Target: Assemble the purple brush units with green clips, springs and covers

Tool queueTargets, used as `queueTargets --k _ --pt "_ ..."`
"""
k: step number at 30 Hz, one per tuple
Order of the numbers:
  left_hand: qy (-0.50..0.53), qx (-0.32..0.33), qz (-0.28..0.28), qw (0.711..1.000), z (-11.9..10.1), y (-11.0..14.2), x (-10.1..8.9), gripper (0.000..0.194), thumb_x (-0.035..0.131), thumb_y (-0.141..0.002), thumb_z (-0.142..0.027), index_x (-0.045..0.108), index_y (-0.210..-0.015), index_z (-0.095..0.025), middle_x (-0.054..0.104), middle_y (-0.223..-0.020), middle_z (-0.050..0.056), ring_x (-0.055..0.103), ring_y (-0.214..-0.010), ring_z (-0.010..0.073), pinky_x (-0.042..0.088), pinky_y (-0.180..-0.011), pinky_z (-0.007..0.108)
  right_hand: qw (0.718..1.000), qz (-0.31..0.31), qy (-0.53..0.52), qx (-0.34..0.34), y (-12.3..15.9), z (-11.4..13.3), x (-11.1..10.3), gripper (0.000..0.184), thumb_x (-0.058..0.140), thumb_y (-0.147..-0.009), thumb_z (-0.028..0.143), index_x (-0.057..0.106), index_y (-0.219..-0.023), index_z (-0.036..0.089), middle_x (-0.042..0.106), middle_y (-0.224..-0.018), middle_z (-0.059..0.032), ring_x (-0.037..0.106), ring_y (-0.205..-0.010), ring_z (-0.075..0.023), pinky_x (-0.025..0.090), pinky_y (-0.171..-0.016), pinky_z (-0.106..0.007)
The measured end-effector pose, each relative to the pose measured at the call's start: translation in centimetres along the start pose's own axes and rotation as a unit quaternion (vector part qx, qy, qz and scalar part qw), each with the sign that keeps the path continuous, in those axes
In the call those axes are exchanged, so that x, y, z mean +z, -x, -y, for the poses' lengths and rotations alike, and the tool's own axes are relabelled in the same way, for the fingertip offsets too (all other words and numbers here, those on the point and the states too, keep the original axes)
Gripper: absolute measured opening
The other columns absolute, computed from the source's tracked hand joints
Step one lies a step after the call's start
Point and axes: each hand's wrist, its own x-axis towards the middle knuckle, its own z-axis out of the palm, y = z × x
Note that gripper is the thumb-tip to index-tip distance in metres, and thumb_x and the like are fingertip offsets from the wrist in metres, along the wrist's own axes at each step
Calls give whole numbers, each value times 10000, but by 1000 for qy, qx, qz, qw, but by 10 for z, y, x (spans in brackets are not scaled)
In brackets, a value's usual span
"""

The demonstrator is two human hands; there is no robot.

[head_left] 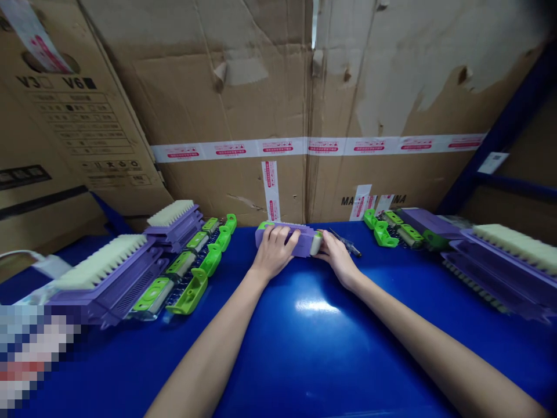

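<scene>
A white shine glows on the blue bench (pixel 304 354). The top right corner is dark. Edges at the sides look stretched and blurry. The bottom left is blocky.

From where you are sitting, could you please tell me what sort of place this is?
Probably a small assembly workstation: purple housings and green end pieces lie in rows on a blue work surface, with cardboard standing behind.
</scene>
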Motion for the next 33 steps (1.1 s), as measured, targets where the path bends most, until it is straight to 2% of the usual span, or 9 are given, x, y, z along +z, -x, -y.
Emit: queueTargets --k 5,9,16,22,29,33 --pt "10 1 -17 1000 -1 2 2 453 597 -798 -282 505 -1230 -185 546 -1085 126 487 -1056 269 334 -1004 474 993 30 -71 94 3 8 0 403 411 -904 455 576 -1109 150 699 -942 -113 666 -858 -210 519 -843 -376" --pt "6 -4 -34 999 -1 3 2 409 557 -830 -282 510 -1228 -199 554 -1068 120 493 -1056 258 333 -1009 471 978 70 -118 158 6 16 -1 395 425 -888 473 578 -1071 158 699 -851 -107 682 -788 -208 520 -829 -370" --pt "12 -14 -26 999 -1 2 4 420 574 -821 -319 503 -1216 -193 558 -1069 126 505 -1047 265 342 -1002 489 978 54 -126 160 5 19 1 358 470 -858 406 544 -1119 171 696 -796 -83 686 -731 -203 526 -815 -399" --pt "-3 -5 -44 999 -2 2 3 446 607 -801 -321 499 -1202 -159 562 -1052 136 520 -1023 272 352 -993 486 976 26 -126 177 5 22 3 346 474 -857 392 532 -1108 161 690 -771 -83 678 -677 -185 532 -775 -376" --pt "19 -27 -4 999 -2 3 4 459 606 -794 -300 477 -1223 -197 561 -1080 126 524 -1052 270 355 -997 512 974 24 -129 187 7 27 3 322 480 -857 377 527 -1114 189 682 -766 -64 676 -669 -180 521 -797 -387" --pt "9 -20 -13 1000 -2 2 4 465 607 -792 -300 473 -1223 -190 564 -1075 127 529 -1045 268 363 -994 505 973 27 -131 186 7 27 2 334 474 -865 380 512 -1146 203 674 -749 -56 672 -658 -176 517 -800 -384"
